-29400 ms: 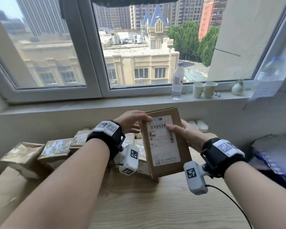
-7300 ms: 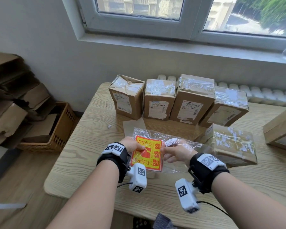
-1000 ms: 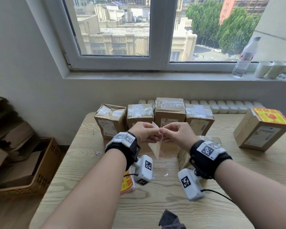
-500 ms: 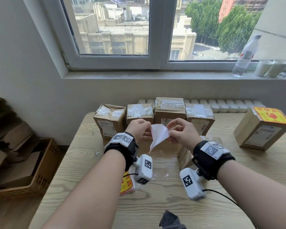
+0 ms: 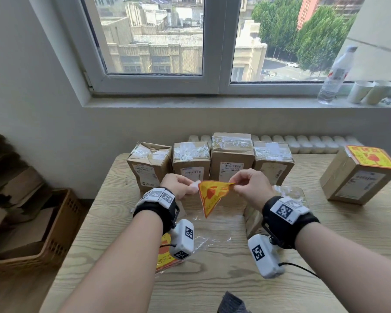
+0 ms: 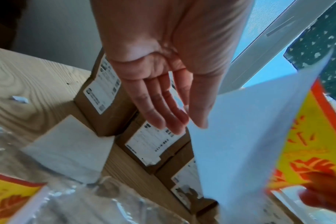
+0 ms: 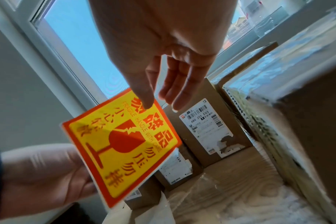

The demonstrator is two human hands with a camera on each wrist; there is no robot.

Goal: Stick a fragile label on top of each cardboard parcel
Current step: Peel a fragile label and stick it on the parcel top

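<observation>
A yellow and orange fragile label [image 5: 212,195] hangs between my hands above the table. My right hand [image 5: 235,184] pinches its top right corner, thumb on the printed face [image 7: 125,144]. My left hand [image 5: 191,185] pinches the white backing paper [image 6: 249,136] at the label's left edge. Four brown cardboard parcels [image 5: 231,154] stand in a row behind, tops taped and bare. At the right, a parcel [image 5: 359,177] carries a label on top [image 5: 370,157]. Another parcel [image 5: 253,213] lies under clear plastic by my right wrist. A stack of labels [image 5: 165,256] lies under my left wrist.
A loose white backing sheet [image 6: 71,148] lies on the wooden table [image 5: 348,233] before the row. A woven basket [image 5: 54,233] with flattened cardboard stands on the floor at the left. On the window sill are a bottle [image 5: 334,73] and paper cups [image 5: 370,91].
The sheet has turned from its white back to its printed yellow face. My hands have drawn slightly apart, with the backing in the left and the label in the right.
</observation>
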